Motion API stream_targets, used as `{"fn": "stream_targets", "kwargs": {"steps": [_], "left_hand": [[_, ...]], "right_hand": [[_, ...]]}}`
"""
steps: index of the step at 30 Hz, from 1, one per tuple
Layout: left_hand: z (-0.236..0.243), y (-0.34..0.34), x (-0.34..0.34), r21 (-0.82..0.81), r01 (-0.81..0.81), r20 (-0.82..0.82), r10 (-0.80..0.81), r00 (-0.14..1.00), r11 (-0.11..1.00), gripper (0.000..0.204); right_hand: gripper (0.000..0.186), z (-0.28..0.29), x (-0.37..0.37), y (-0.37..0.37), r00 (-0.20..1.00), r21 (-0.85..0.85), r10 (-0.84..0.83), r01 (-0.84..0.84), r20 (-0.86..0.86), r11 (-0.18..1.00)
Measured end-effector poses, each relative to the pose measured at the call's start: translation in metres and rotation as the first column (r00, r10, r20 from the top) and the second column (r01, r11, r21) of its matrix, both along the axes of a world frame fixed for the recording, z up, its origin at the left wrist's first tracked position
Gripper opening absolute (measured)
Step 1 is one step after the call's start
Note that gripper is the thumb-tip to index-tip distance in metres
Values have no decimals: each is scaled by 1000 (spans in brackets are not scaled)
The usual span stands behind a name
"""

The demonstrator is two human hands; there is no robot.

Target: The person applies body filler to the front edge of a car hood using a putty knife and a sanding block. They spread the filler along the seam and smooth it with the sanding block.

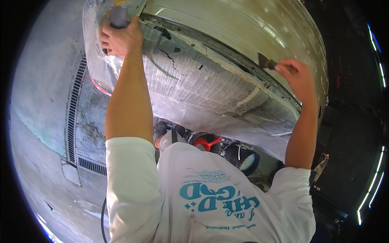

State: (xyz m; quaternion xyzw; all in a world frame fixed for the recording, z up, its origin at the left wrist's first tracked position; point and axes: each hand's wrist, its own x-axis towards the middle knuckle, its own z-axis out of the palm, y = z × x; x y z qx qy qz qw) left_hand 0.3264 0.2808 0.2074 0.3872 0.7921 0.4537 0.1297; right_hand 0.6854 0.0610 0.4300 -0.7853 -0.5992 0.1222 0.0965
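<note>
Curved cream panel: it spans the upper right of the frame, uncovered and glossy; whether its surface is finished, you cannot tell from here.
Paper covering: your paper runs across the upper middle, so masking looks done, though it is torn in places and smeared pale.
Plastic sheeting: the plastic sheet shows below the paper, already in place.
Dark strip: it slants from upper left to right of centre between panel and paper, rough and ragged; you seem partway along it, with cleaner edges probably left.
Left hand: yours, upper left, closes thumb and fingers around a grey flat piece.
Black bucket: it stands low centre, near the red scoop.
Right hand: yours, right of centre and blurred, pinches the handle of a scraper.
Scraper: its blade is beside the strip; contact is unclear.
</note>
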Motion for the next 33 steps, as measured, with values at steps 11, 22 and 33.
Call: {"fn": "stream_targets", "kwargs": {"steps": [11,22,33], "left_hand": [[6,3,4,-38,-63,-30,62,998,997,86],[10,-2,4,-60,-55,-25,53,998,997,88],[10,-7,0,-62,-17,-7,17,1000,998,85]], "right_hand": [[32,-96,-15,-158,414,255,-161,776,-896,577],[25,-129,-85,-224,66,-36,-129,749,-989,661],[66,-126,-113,-150,966,354,-142,213,-215,911]]}}
